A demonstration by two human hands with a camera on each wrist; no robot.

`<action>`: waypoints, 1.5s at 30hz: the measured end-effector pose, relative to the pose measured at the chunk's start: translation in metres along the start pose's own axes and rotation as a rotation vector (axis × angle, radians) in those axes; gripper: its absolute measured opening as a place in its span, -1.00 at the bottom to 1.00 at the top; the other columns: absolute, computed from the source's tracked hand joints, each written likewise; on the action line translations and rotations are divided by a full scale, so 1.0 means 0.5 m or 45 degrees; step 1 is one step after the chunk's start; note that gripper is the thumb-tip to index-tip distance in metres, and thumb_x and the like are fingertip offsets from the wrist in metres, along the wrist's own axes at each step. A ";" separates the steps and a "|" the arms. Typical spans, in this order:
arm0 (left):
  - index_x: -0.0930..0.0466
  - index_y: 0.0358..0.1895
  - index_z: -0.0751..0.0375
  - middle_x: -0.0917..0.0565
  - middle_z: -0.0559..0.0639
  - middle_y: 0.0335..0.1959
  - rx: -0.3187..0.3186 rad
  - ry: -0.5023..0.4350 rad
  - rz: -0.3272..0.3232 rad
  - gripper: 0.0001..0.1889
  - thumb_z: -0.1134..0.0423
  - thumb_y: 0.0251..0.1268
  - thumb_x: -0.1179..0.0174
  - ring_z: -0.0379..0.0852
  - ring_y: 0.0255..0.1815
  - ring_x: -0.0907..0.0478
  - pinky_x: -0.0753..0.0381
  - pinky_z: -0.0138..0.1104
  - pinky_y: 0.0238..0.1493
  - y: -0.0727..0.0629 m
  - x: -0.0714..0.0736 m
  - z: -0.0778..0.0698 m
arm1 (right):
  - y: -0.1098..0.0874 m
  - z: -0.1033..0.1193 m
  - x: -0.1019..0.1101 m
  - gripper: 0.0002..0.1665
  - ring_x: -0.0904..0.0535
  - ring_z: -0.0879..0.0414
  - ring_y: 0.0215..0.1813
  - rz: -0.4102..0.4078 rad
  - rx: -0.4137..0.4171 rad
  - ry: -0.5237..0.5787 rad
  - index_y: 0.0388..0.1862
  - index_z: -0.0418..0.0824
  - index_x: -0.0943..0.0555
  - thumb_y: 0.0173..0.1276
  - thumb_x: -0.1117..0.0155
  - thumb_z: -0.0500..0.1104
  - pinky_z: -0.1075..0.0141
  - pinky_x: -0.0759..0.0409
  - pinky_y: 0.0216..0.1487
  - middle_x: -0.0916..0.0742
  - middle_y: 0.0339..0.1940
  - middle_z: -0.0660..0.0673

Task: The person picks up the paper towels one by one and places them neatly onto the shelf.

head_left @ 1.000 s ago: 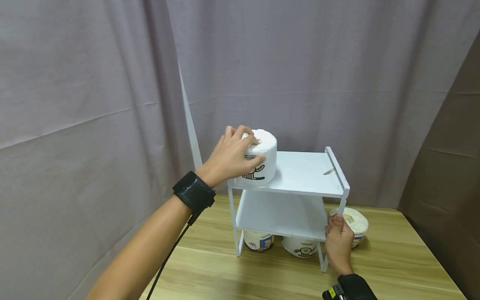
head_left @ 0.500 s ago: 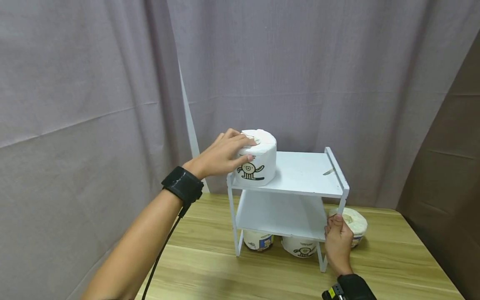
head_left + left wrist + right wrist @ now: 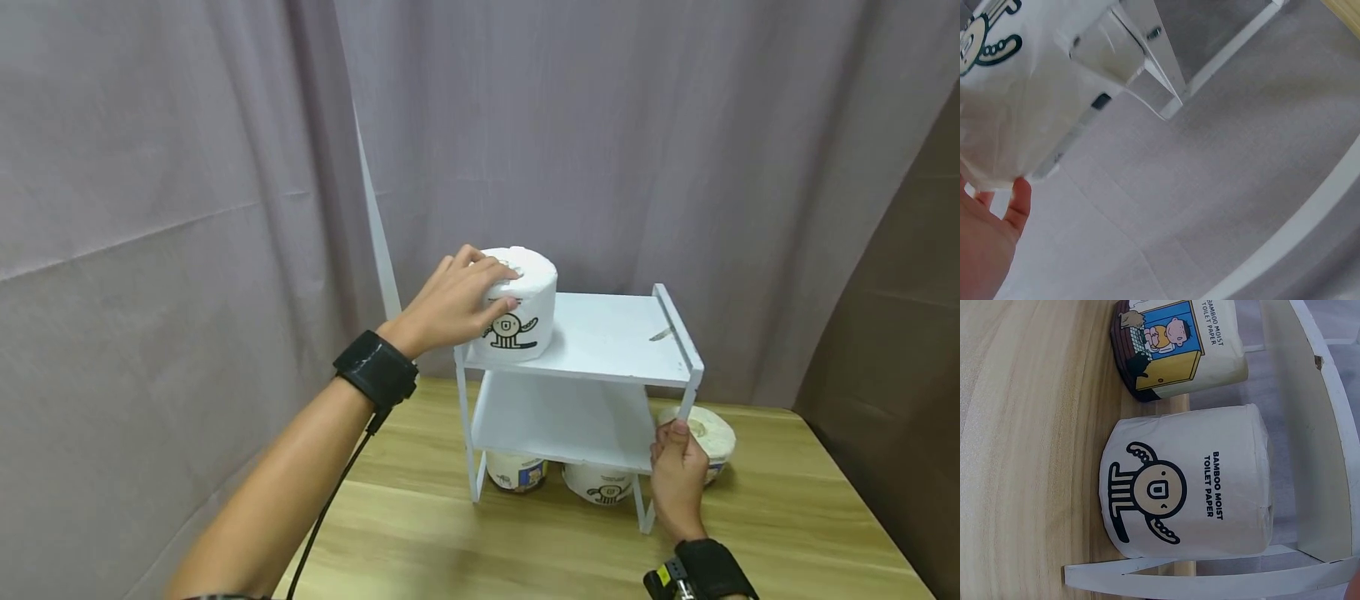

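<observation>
A white wrapped toilet roll [image 3: 536, 312] with a printed cartoon animal stands upright at the left end of the top board of a small white two-tier shelf [image 3: 607, 342]. My left hand [image 3: 457, 304] holds this roll from its upper left, fingers bent over the top and thumb against the printed front. In the left wrist view the thumb [image 3: 1019, 203] meets the roll's edge. My right hand [image 3: 678, 479] grips the shelf's front right leg. Under the lower board two more toilet rolls, a picture-printed one [image 3: 516, 472] and an animal-printed one [image 3: 600, 483], stand on the table.
Another toilet roll [image 3: 712, 433] stands behind my right hand, partly hidden. The shelf stands on a wood-grain table [image 3: 420, 533], with grey curtains [image 3: 615, 142] behind and to the left. A black cable [image 3: 330, 508] trails from my left wrist band.
My left hand flattened and drew back left on the top roll, then bent over it again. The roll has turned slightly, its print facing more right. My right hand keeps its grip.
</observation>
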State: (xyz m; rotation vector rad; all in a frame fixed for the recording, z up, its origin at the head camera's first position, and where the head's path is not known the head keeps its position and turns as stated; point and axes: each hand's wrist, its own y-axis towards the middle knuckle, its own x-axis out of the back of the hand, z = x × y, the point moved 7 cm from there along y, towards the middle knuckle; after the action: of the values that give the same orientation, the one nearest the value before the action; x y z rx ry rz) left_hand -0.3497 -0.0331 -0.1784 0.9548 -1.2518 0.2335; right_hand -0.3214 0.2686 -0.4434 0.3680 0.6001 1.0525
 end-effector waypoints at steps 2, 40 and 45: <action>-0.58 0.41 0.09 -0.64 -0.04 0.34 0.015 0.027 -0.020 -0.53 -0.03 0.61 -0.16 0.01 0.32 -0.35 -0.35 -0.12 0.19 0.001 0.001 -0.008 | 0.002 0.003 0.002 -0.40 -0.16 0.28 -0.71 -0.001 -0.002 0.006 -0.45 -0.57 -0.27 0.79 0.20 -0.13 0.19 0.03 -0.63 -0.31 -0.71 0.09; -0.50 0.39 0.25 -0.47 0.19 0.40 0.261 -0.224 -0.631 -0.40 -0.05 0.46 -0.26 0.15 0.36 -0.34 -0.32 -0.01 0.42 -0.080 0.022 -0.041 | -0.002 0.059 0.011 -0.28 -0.03 0.25 -0.74 0.055 -0.009 0.137 -0.56 -0.43 -0.22 0.75 0.12 0.06 0.18 0.16 -0.63 -0.24 -0.75 0.08; -0.45 0.45 0.25 -0.44 0.20 0.43 0.268 -0.218 -0.666 -0.34 -0.08 0.44 -0.25 0.16 0.39 -0.32 -0.30 0.00 0.41 -0.097 0.018 -0.053 | -0.009 0.061 0.014 -0.30 -0.06 0.27 -0.74 0.038 -0.015 0.132 -0.54 -0.40 -0.26 0.74 0.10 0.09 0.20 0.14 -0.64 -0.25 -0.75 0.09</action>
State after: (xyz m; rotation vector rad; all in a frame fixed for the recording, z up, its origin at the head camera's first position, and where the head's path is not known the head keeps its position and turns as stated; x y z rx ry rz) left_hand -0.2976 -0.0470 -0.1940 1.4728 -1.1001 -0.1341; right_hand -0.2970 0.2730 -0.4240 0.3139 0.6822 1.1080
